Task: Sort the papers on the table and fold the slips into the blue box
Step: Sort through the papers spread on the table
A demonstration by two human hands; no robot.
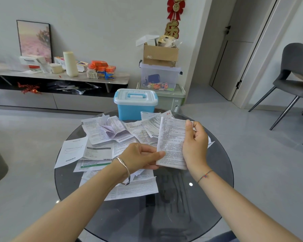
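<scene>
- Printed slip [171,142]: a long white sheet of dense small print, held upright and unfolded just above the round glass table [191,215], right of the paper heap.
- Left hand [140,157]: pinches the slip's lower left edge between thumb and fingers. A silver bangle [124,170] sits on the wrist.
- Right hand [195,145]: grips the slip's right edge, thumb laid on the printed face near the top and fingers curled behind. The two hands are near each other, joined only by the sheet.
- Blue box [129,110]: stands at the far rim of the table, behind the heap. Its white lid [136,97] with the blue handle is on, so what it holds cannot be told.
- Loose papers [112,133]: leaflets, receipts and instruction sheets overlap across the table's far and left parts, some creased and some flat. One large sheet [135,189] lies nearest the person, partly under the left forearm. No separate stacks can be made out.
- Progress, as a judgement: the task looks near its beginning. One slip is in hand and shows no fold. The heap appears unsorted and the box is not open. What remains is folding this slip, lifting the lid, placing it inside, and repeating for the other slips while ordering the larger sheets.
</scene>
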